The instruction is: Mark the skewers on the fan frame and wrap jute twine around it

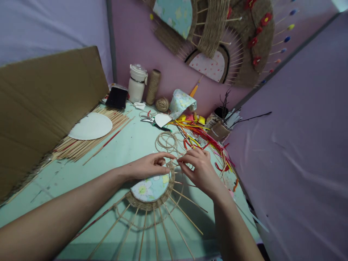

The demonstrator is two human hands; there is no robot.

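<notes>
A half-round piece covered in blue floral fabric (149, 189) lies near the table's front, with a woven twine band (148, 206) around its curved edge and thin sticks (156, 232) fanning outward. My left hand (152, 166) rests on the top of this piece, thumb on the fabric near the band's right end, index finger stretched toward the right hand. Close beside it, my right hand (197, 165) pinches thin twine at the band's upper right end. Loops of loose twine (166, 141) lie just beyond the fingers.
Bundled sticks (81, 145) and a white oval (91, 126) lie left, beside a cardboard sheet (51, 105). Behind are a phone (116, 98), white jar (136, 84), twine roll (153, 87), twine ball (162, 104) and green-handled pruners (160, 127). Colored strips (201, 136) lie right.
</notes>
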